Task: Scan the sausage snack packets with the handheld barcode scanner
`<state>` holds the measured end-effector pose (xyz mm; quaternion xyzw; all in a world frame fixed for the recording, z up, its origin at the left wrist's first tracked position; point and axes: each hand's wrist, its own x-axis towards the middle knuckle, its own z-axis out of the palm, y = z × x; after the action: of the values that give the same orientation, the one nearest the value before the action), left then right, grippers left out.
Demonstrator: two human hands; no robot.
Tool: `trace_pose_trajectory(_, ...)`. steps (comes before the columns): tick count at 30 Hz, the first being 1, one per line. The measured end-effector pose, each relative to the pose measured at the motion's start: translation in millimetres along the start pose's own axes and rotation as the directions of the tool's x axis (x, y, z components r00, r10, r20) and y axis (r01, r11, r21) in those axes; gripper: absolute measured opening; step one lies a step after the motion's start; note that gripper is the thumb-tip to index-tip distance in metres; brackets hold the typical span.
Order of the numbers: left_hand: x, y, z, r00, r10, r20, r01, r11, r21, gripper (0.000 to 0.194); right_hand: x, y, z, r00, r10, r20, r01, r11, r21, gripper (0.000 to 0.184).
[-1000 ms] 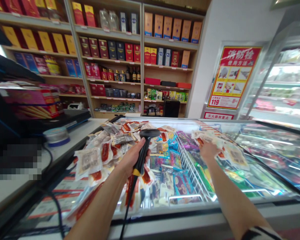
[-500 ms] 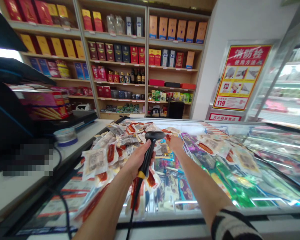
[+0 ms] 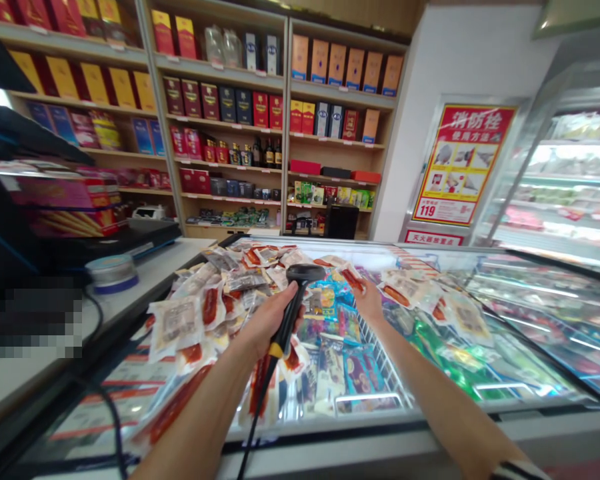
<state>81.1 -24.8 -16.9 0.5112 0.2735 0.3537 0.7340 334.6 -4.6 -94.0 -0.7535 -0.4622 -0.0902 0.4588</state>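
My left hand is closed round the handle of a black barcode scanner, its head up and its cable trailing down towards me. A vacuum-packed sausage is pinched in the fingers of my right hand, just right of the scanner head. To the left, a heap of packed sausages lies on the glass top of a chest freezer. A smaller group of packs rests on the glass beyond my right hand.
On the left counter stand a round tin and a stack of snack boxes. A loose cable hangs beside the freezer. Shelves of boxed goods line the back, and a red sign hangs on the wall.
My right hand has moved right and lifted a packed sausage away from the middle of the freezer top. The left hand keeps hold of the scanner. The view has turned slightly right.
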Motion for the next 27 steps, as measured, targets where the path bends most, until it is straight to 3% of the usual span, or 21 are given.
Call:
trace_pose_trajectory(5,0,-1,-0.8,1.0,0.003,0.016,-0.003,1.0,-0.006,0.038,2,13,1,0.998,0.052,-0.036,-0.051,0.999,0.016,0.031)
trace_pose_trajectory(13,-1,-1,2.5,1.0,0.005,0.02,-0.006,0.999,0.043,0.036,-2,-2,-8,0.989,0.107,-0.103,-0.098,0.992,0.085,0.029)
trace_pose_trajectory(27,-5,-1,3.4,0.997,0.024,0.067,-0.027,0.999,0.046,0.035,-5,-10,-11,0.988,0.074,-0.132,-0.058,0.991,0.12,0.025)
